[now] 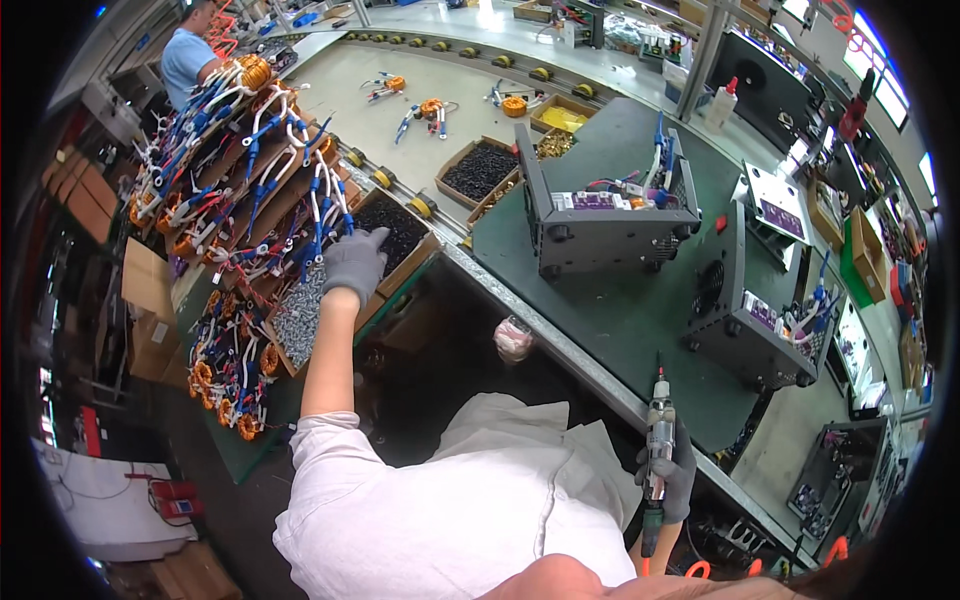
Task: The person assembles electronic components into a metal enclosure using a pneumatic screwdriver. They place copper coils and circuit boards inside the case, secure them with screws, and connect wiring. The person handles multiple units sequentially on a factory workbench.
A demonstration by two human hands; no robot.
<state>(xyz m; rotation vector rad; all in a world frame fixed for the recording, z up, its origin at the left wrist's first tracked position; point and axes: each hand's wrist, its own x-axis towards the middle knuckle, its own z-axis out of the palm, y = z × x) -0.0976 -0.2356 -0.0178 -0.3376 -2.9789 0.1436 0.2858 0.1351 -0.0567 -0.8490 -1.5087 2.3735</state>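
Observation:
My left hand [355, 266], in a grey glove, reaches over the box of small black screws [398, 228]. Its thumb stands apart from the fingers, and nothing shows in its grasp. Beside its wrist is a heap of silver screws [300, 318]. Blue-and-white wire leads [325, 215] hang from the stacked coils [255, 72] close to its fingers. My right hand [680, 470], also gloved, is wrapped round a power screwdriver [660, 435], bit pointing away from me. Past the bit, two dark metal equipment housings [600, 235] [745, 330] with boards and wires inside stand on the green bench [610, 320].
More copper-wound coils [225, 375] lie on a lower left shelf. A second box of black screws [482, 170] and a box of brass-coloured parts [553, 144] sit beyond the bench edge. A roller track [500, 60] runs behind. Another person [187, 55] stands far left.

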